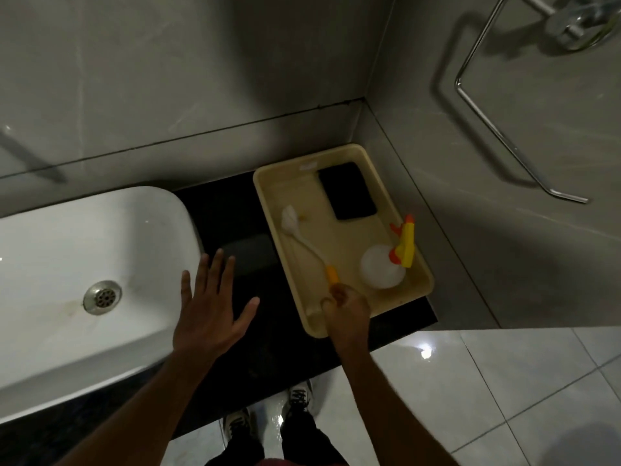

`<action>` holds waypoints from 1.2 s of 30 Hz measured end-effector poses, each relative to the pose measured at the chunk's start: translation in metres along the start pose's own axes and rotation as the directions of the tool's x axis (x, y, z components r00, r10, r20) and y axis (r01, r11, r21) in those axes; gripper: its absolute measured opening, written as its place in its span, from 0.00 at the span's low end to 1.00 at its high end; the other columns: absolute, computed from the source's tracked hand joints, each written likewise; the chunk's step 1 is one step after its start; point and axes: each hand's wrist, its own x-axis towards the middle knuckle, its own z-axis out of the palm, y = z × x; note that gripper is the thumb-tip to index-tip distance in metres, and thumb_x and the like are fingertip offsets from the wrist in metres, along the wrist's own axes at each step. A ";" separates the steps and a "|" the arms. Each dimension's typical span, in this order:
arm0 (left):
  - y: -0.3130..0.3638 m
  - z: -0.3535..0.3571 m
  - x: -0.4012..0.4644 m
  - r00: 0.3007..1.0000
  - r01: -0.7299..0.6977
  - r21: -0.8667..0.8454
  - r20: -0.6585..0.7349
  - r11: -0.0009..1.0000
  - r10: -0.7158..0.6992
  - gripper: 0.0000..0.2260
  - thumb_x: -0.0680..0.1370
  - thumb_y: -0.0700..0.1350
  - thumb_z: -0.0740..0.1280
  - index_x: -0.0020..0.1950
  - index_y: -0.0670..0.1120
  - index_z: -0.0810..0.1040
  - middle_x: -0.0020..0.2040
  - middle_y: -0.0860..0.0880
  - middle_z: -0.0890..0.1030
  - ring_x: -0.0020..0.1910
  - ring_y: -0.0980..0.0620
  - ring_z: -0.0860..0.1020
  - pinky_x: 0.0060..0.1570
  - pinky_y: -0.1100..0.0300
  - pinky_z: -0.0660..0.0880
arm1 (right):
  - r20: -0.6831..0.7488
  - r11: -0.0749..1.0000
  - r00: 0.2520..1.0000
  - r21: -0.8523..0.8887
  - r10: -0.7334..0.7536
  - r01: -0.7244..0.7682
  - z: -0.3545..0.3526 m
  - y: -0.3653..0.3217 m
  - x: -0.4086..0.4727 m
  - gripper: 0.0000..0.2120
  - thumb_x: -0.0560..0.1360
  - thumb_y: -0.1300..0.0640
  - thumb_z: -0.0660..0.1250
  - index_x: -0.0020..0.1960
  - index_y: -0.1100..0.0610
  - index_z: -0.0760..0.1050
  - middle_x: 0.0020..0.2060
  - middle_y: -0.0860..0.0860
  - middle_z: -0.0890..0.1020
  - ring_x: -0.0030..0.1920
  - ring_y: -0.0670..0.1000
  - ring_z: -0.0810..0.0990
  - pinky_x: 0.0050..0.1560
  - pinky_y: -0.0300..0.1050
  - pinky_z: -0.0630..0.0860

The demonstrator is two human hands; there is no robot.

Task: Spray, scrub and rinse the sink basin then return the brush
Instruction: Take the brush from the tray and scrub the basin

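A white sink basin (pixel 67 257) with a metal drain (pixel 102 297) fills the left. To its right a cream tray (pixel 420 274) rests on the dark counter. Inside the tray lies a white brush (pixel 302 235) with an orange handle; my right hand (pixel 346 311) is shut on the handle's near end. The brush head rests on the tray floor. A white spray bottle (pixel 381 269) with a yellow and orange trigger lies on its side in the tray's right part. My left hand (pixel 210 307) hovers open, fingers spread, over the sink's right rim and the counter.
A black rectangular object (pixel 347 191) lies at the tray's far end. The dark counter (pixel 221 210) runs between sink and tray. A chrome towel bar (pixel 504 122) hangs on the right wall. Tiled floor and my shoes (pixel 268 412) show below.
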 end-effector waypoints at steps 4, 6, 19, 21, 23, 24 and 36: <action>-0.001 0.000 -0.001 1.000 -0.008 -0.018 -0.007 1.000 0.008 0.40 0.77 0.71 0.44 0.81 0.47 0.48 0.82 0.47 0.46 0.81 0.49 0.40 0.77 0.42 0.41 | 0.073 0.953 0.995 -0.289 -0.072 0.090 0.016 -0.015 0.029 0.20 0.78 0.59 0.64 0.70 0.59 0.72 0.63 0.58 0.80 0.62 0.58 0.78 0.62 0.47 0.73; 0.000 -0.001 -0.001 1.000 -0.009 -0.025 -0.007 1.000 0.009 0.40 0.77 0.71 0.44 0.81 0.46 0.48 0.82 0.46 0.46 0.81 0.49 0.40 0.77 0.41 0.42 | 0.059 0.916 0.993 -0.383 -0.099 0.114 0.014 -0.020 0.046 0.19 0.77 0.62 0.64 0.68 0.59 0.73 0.62 0.57 0.79 0.61 0.59 0.76 0.61 0.50 0.74; 0.002 -0.004 0.002 1.000 0.002 -0.064 0.011 0.998 -0.001 0.44 0.75 0.73 0.46 0.81 0.46 0.47 0.82 0.47 0.45 0.81 0.48 0.41 0.78 0.40 0.47 | 0.186 0.699 0.980 -0.691 -0.074 0.183 0.015 -0.028 0.080 0.07 0.75 0.64 0.62 0.53 0.59 0.74 0.53 0.58 0.80 0.50 0.61 0.81 0.46 0.52 0.78; 0.002 -0.003 0.002 1.000 0.005 -0.071 0.001 0.997 -0.005 0.44 0.74 0.74 0.47 0.81 0.45 0.48 0.82 0.46 0.46 0.81 0.48 0.42 0.78 0.40 0.48 | 0.168 0.726 0.983 -0.667 -0.070 0.166 0.018 -0.025 0.077 0.07 0.77 0.61 0.61 0.53 0.60 0.73 0.53 0.59 0.78 0.50 0.61 0.80 0.47 0.51 0.76; 0.002 -0.002 0.002 1.000 0.008 -0.064 -0.011 0.998 -0.008 0.45 0.74 0.74 0.48 0.81 0.45 0.49 0.82 0.46 0.48 0.81 0.47 0.43 0.78 0.40 0.49 | 0.150 0.768 0.983 -0.616 -0.106 0.176 0.021 -0.027 0.072 0.09 0.78 0.58 0.61 0.55 0.62 0.73 0.55 0.59 0.75 0.48 0.61 0.79 0.44 0.49 0.74; 0.002 -0.003 0.002 1.000 0.005 -0.060 -0.018 0.998 -0.006 0.45 0.74 0.74 0.48 0.81 0.45 0.49 0.82 0.46 0.48 0.81 0.47 0.44 0.78 0.40 0.49 | 0.135 0.790 0.982 -0.584 -0.130 0.184 0.023 -0.029 0.068 0.10 0.79 0.56 0.61 0.56 0.62 0.72 0.56 0.59 0.74 0.48 0.61 0.79 0.43 0.49 0.73; -0.103 -0.035 -0.066 0.862 0.186 -0.456 -0.349 0.870 -0.368 0.26 0.81 0.55 0.54 0.75 0.42 0.66 0.77 0.45 0.66 0.79 0.53 0.56 0.78 0.42 0.50 | 0.246 0.907 0.929 -0.253 -0.275 0.336 0.049 -0.106 -0.023 0.11 0.76 0.48 0.63 0.40 0.54 0.71 0.35 0.51 0.77 0.32 0.44 0.74 0.31 0.42 0.67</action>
